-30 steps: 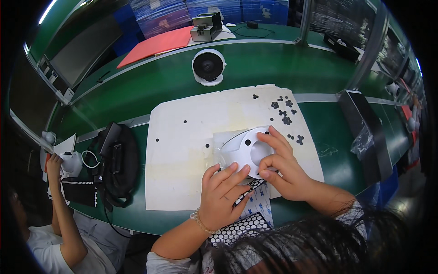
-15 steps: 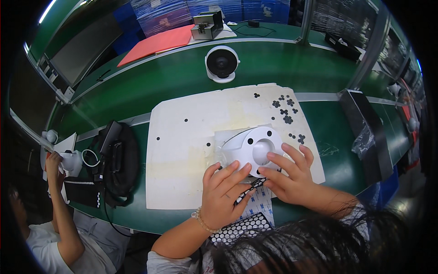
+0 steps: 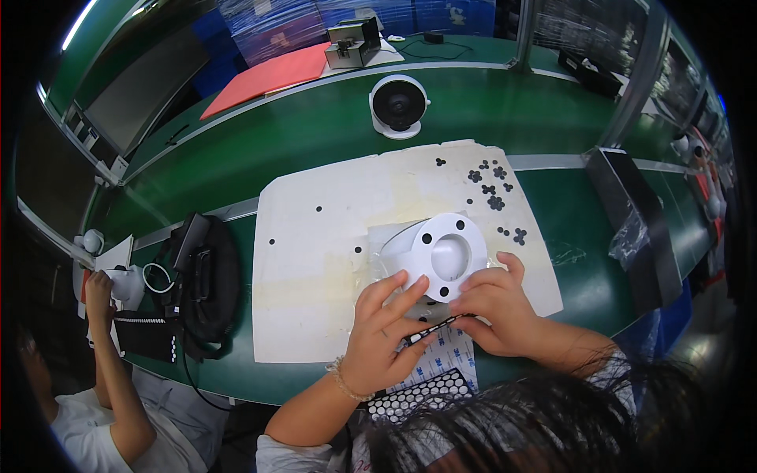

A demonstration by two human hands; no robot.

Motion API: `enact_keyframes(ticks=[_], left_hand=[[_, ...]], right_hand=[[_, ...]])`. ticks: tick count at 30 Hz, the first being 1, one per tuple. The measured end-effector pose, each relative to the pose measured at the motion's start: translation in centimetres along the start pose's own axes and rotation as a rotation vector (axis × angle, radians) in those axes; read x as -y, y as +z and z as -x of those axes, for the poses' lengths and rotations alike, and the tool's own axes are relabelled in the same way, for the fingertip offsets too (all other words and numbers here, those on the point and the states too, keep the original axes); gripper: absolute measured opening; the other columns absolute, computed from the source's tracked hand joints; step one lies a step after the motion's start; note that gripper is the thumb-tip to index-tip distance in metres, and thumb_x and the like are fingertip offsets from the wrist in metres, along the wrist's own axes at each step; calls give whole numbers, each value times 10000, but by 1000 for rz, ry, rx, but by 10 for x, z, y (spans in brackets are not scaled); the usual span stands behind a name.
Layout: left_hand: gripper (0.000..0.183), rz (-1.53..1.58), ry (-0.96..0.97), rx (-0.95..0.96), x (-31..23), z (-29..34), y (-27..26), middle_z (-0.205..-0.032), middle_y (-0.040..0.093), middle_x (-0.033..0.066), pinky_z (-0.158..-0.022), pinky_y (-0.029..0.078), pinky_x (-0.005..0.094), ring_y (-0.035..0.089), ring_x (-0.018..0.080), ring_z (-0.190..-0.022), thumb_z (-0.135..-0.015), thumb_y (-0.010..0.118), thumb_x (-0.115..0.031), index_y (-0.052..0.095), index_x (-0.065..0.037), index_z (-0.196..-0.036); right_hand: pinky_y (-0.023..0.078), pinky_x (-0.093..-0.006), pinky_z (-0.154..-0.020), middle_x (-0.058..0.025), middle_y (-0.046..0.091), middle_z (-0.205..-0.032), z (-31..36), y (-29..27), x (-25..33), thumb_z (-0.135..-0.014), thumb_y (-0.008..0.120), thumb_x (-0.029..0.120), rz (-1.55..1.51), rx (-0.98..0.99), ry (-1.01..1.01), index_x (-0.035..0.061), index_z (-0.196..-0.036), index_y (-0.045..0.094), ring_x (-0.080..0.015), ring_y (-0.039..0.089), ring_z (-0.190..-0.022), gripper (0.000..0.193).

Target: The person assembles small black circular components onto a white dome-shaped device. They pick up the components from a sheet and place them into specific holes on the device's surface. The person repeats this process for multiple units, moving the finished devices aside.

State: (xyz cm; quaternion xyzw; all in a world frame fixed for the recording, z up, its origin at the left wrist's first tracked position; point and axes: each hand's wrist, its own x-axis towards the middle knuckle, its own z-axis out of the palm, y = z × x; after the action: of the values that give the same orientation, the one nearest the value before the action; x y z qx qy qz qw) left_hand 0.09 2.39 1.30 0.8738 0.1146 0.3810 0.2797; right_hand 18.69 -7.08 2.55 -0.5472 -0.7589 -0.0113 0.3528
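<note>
A white rounded housing (image 3: 423,264) with a large round opening and three black dots on its ring face rests on a pale sheet, tilted toward me. My left hand (image 3: 382,335) has its thumb and a finger closed on a narrow black strip with white dots (image 3: 426,329), while its other fingers lie on the housing's lower left edge. At the strip's right end, my right hand (image 3: 497,307) is closed in a pinch, close to the housing's lower right rim. Whether a loose dot sits between its fingertips is hidden.
The housing stands on a large white board (image 3: 303,292) with scattered black dots (image 3: 495,202). Below lie a dotted sheet (image 3: 426,394) and printed backing paper (image 3: 449,355). A black bag (image 3: 213,276) is left, near a co-worker's hand (image 3: 99,292); a dark box (image 3: 635,221) stands right. Behind is a white round device (image 3: 398,106).
My right hand has drawn back from the housing's face to the strip, uncovering the lower dot. My left hand has barely moved. The round device behind has shifted right.
</note>
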Motion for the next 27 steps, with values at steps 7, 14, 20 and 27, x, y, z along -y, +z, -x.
enact_keyframes(ticks=[7,14,20,27], left_hand=[[125,-105,40,23,-1,2,1,-1222,499,134,-962,249,470,350,334,-1199,-679,670,-126,595,-40,-729],[158,-144,39,-5,-1,1,1,-1202,518,124,-973,219,492,386,317,-1176,-681,672,-165,575,-40,-696],[126,-204,45,-56,-2,2,6,-1202,529,54,-975,216,456,419,244,-1143,-672,670,-150,560,-89,-671],[115,-232,37,-47,-3,2,6,-1195,532,44,-971,220,459,421,232,-1141,-669,671,-143,569,-90,-674]], right_hand=[[174,-424,-956,81,578,-988,-1,1,7,-669,669,200,129,-160,-152,203,-816,620,-134,473,-1001,155],[201,-414,-966,23,531,-1113,12,7,0,-735,606,163,62,-209,-307,159,-764,574,-209,423,-1092,43],[197,-438,-1001,-171,381,-1274,-2,-8,-23,-856,508,188,-333,-152,251,70,-866,520,-354,288,-1217,119],[191,-421,-1011,-168,362,-1304,-2,-9,-24,-857,508,184,-378,-95,274,67,-866,520,-347,275,-1229,118]])
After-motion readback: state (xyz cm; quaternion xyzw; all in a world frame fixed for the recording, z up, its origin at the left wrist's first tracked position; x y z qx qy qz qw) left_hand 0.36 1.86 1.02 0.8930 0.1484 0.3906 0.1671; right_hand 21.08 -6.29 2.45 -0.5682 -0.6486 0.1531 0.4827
